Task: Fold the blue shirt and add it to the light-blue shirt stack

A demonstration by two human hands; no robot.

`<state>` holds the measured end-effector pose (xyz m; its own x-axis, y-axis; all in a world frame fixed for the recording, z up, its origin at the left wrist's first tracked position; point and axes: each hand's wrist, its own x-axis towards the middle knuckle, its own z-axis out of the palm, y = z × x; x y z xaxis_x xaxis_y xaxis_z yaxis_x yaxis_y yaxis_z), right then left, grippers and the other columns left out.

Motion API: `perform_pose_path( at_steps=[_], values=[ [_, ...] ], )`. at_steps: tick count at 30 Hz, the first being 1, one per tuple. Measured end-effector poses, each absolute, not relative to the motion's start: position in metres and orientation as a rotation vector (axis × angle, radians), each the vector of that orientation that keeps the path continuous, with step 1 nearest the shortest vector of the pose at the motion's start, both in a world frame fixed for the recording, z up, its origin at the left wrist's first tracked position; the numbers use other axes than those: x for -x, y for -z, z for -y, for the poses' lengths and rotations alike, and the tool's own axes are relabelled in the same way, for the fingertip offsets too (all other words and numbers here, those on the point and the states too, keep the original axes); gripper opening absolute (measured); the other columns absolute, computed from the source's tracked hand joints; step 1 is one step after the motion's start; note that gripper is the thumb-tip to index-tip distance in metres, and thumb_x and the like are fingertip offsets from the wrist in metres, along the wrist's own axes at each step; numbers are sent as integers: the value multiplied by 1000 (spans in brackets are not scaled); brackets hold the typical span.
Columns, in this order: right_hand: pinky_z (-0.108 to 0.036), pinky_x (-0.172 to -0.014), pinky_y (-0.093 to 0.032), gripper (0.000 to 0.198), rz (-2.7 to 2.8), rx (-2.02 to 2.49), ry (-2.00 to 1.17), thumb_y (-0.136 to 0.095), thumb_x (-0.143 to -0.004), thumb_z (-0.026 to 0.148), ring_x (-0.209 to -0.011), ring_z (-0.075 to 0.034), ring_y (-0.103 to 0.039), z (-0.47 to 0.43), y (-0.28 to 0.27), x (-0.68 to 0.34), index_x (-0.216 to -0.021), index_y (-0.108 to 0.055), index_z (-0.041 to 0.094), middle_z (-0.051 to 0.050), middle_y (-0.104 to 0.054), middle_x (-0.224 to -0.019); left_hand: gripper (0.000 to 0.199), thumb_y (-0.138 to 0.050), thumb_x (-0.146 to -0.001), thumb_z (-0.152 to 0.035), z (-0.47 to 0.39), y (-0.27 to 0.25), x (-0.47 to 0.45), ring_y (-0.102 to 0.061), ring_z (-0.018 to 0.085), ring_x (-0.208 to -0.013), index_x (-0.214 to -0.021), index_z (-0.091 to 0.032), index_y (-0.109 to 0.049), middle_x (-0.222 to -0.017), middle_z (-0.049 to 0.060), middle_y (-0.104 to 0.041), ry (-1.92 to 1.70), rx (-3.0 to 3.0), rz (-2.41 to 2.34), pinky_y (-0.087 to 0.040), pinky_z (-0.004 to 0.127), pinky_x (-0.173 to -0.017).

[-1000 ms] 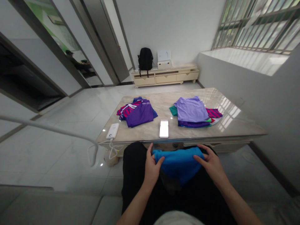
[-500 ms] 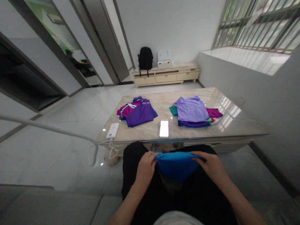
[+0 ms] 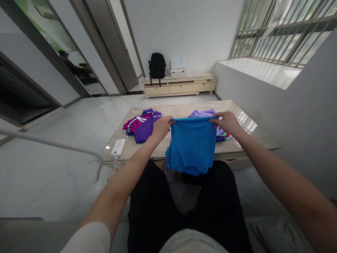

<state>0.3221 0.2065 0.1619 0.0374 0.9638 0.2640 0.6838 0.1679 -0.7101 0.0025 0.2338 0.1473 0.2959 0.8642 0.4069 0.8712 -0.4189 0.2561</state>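
Observation:
A blue folded garment point(image 3: 193, 146), perhaps a shirt, hangs between my two hands over the near edge of the table. My left hand point(image 3: 162, 127) pinches its upper left corner, and my right hand point(image 3: 228, 123) pinches the upper right one. The top edge is stretched straight while the lower part hangs loose. Behind it on the right lies a pile of folded clothes with a lilac garment point(image 3: 202, 113) on top, mostly hidden. To the left of my left hand, a purple garment point(image 3: 143, 130) lies over red-and-blue striped clothing point(image 3: 137, 122).
A white power bank point(image 3: 118, 147) with a cable lies at the left front of the marble-topped table point(image 3: 263, 140). Beyond stands a low cream cabinet point(image 3: 181, 88) bearing a black backpack point(image 3: 157, 66) and white boxes point(image 3: 178, 67). A person point(image 3: 72, 65) sits beyond the left doorway.
Both hands have lifted the blue garment from my lap, up and forward over the table's edge. It now hangs down, covering the phone's spot and part of the right pile.

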Motion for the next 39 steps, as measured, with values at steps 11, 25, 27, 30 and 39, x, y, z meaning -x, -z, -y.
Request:
perform_pose_path(
  at_steps=[11, 25, 27, 30, 39],
  values=[
    [-30, -88, -51, 34, 1660, 1329, 143, -71, -89, 27, -98, -18, -70, -291, -290, -390, -113, -76, 4, -13, -75, -111, 25, -52, -105, -26, -342, -273, -66, -54, 22, -123, -117, -13, -71, -127, 9, -65, 1109, 2475, 1214, -40, 34, -105],
    [-41, -98, -59, 41, 1756, 1912, -235, -50, -86, 16, -114, -27, -71, -52, 109, -344, -113, -80, 22, -10, -72, -129, 10, -67, -94, -20, -207, 58, -18, -70, 21, -101, -96, -17, -76, -104, 8, -77, 736, 2915, 1397, -57, 37, -92],
    [-51, -112, -50, 41, 1783, 1891, -258, -46, -89, 19, -131, -31, -62, -16, 140, -336, -112, -80, 20, -9, -70, -133, 16, -62, -96, -20, -216, 64, 16, -68, 24, -109, -101, -19, -77, -112, 9, -76, 774, 2815, 1530, -54, 42, -100],
    [-57, -119, -41, 40, 1794, 1866, -280, -44, -92, 24, -139, -32, -54, 1, 161, -336, -111, -80, 20, -9, -70, -134, 23, -57, -100, -24, -259, 54, 60, -58, 28, -129, -115, -19, -74, -133, 13, -68, 808, 2584, 1771, -43, 49, -115],
    [-51, -115, -44, 31, 1763, 1856, -270, -47, -90, 23, -135, -29, -55, -15, 172, -345, -97, -78, 22, -7, -73, -125, 38, -67, -97, -32, -319, 68, 144, -54, 32, -134, -132, -17, -62, -146, 13, -55, 601, 2109, 2354, -46, 58, -111]
  ],
)
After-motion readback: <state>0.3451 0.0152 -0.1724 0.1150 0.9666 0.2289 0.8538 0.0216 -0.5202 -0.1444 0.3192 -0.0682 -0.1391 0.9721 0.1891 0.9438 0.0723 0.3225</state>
